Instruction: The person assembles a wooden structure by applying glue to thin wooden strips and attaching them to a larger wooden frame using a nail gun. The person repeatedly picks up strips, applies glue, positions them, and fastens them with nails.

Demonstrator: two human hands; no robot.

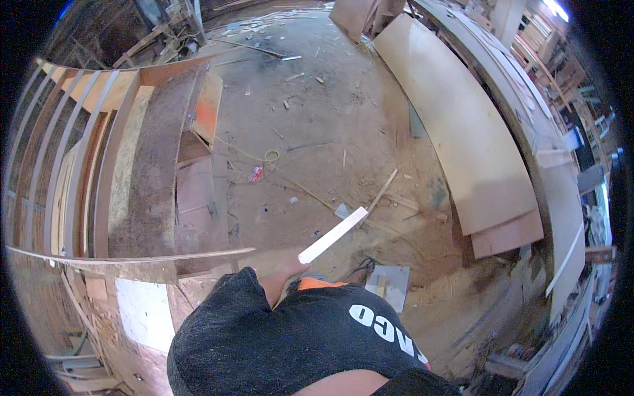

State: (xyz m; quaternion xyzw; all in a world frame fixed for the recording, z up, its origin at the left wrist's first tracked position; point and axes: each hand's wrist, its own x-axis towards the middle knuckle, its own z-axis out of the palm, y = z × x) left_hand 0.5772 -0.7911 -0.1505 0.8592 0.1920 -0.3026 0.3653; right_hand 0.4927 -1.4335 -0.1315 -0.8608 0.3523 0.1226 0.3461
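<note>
1. When you look down through the head view, the long white strip is near the middle, just beyond the black shirt. It shows against the dirty floor.
2. From the left hand, the strip goes out toward two o'clock. Its near end is right at that hand and seems to touch it.
3. The left hand is the nearer of the two hands. I cannot tell if its fingers are spread or pinching the strip, because they are too hard to make out. The right hand is not in view.
4. The strip is long and straight. Its long line runs from eight o'clock, by the hand, up to two o'clock, so the far end points away from the body and to the right.
5. Just by that far end, a thin wood stick points more toward one o'clock. I cannot tell if the two touch.
6. Around the left hand, an orange cloth is close by at four o'clock. A yellow cord makes a loop near twelve, a big wood frame is at ten, and a big tan board is well away at two.
</note>
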